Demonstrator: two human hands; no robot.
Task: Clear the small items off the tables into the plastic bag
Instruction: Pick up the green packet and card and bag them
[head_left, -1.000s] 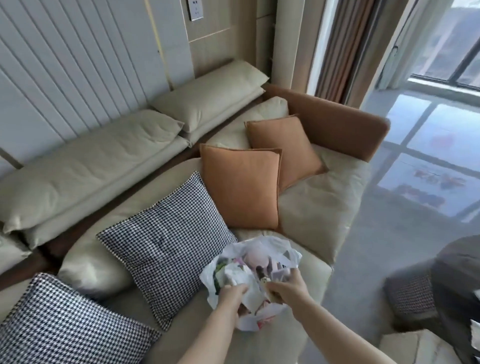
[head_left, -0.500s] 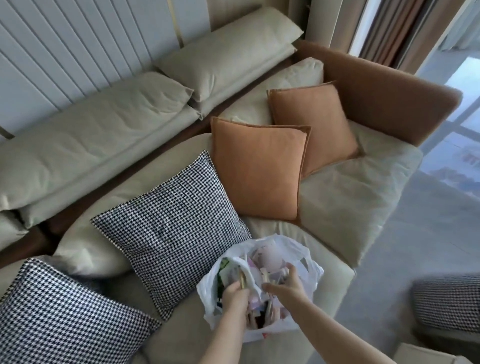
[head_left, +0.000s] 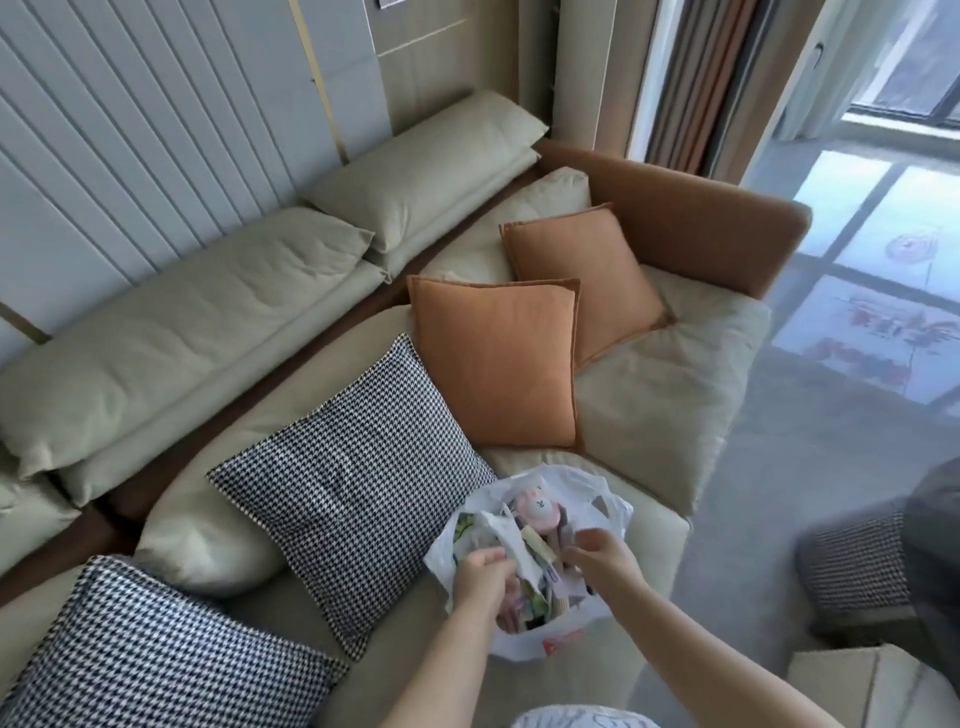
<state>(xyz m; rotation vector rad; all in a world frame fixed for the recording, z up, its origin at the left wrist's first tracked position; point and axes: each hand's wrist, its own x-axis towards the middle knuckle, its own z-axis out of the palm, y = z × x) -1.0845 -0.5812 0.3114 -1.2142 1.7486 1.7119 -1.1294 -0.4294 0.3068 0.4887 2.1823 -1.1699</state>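
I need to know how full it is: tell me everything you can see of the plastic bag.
The plastic bag is thin, white and crinkled, with a red print low on its front. It sits open-mouthed on the front edge of the sofa seat, beside a houndstooth cushion. It looks well filled with mixed small packets and a pink round toy. The left hand holds its rim; the right hand hovers above it.

beige sofa (head_left: 649, 395) with cushions against a panelled wall (head_left: 156, 130); grey, perhaps glossy floor (head_left: 810, 415).

The left hand (head_left: 480, 574) hides part of the plastic bag's (head_left: 615, 512) contents.
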